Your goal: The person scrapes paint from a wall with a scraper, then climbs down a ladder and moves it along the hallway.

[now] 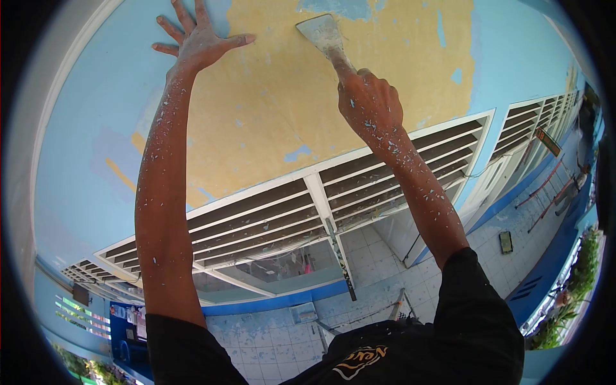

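My right hand (371, 106) is closed round the handle of a paint scraper (322, 33), whose wide, whitish blade lies against the wall near the top of the view. Around it the wall (276, 122) is stripped to a yellow layer, with scraps of light blue paint (336, 8) left above the blade. My left hand (202, 43) is spread flat on the wall to the left, fingers apart, where blue paint meets yellow. Small blue paint flakes cling to both forearms.
White louvred vents (256, 221) and windows run below the stripped patch. Far below, the tiled floor (269, 346) is strewn with paint flakes. Part of a ladder (401, 305) shows beneath me. To the right are a reddish ladder (548, 192), a person (581, 179) and plants (564, 308).
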Demonstrator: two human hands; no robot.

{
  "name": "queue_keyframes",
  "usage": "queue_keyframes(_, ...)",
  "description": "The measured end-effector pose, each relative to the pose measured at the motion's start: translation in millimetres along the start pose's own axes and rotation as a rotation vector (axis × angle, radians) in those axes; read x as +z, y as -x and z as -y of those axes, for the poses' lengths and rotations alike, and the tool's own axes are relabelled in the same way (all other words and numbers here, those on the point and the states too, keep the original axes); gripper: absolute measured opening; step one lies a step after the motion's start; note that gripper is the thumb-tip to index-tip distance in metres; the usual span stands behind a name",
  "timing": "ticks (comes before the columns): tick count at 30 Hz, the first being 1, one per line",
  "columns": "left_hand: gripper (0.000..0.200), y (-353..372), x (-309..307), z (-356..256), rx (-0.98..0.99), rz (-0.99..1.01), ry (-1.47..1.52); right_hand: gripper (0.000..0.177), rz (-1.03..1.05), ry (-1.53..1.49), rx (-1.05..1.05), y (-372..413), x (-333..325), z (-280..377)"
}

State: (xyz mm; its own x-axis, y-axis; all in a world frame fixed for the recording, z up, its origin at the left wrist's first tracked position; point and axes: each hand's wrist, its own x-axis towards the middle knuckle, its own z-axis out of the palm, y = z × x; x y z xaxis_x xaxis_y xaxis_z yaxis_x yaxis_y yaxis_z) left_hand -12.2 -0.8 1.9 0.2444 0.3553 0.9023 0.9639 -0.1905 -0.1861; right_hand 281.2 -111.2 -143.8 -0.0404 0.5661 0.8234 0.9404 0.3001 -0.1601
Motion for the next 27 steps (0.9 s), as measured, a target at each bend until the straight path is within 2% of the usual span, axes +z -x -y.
queue_keyframes(2,0.158,-4,-4,-1,0.004,0.001,0.003,0.05,-0.004,-0.016,0.019,-6,-5,1)
queue_keyframes(5,0.158,-1,-1,0,0.018,0.005,0.004,0.049,-0.149,-0.013,-0.029,-35,-1,-3)
queue_keyframes(9,0.158,0,4,3,0.018,-0.011,-0.002,0.048,-0.092,-0.032,-0.045,-7,2,3)
queue_keyframes(15,0.159,-3,0,0,0.012,-0.003,0.008,0.05,-0.094,-0.01,-0.018,-38,0,2)
queue_keyframes(21,0.159,-3,-5,-5,-0.029,0.002,0.006,0.05,0.024,-0.039,-0.012,-8,-1,16)
queue_keyframes(25,0.157,-1,-7,-8,-0.027,0.037,0.015,0.061,-0.126,-0.074,-0.069,-43,-5,18)
queue_keyframes(27,0.157,-2,-8,-9,-0.031,0.041,0.024,0.058,-0.055,-0.109,-0.049,-34,-4,18)
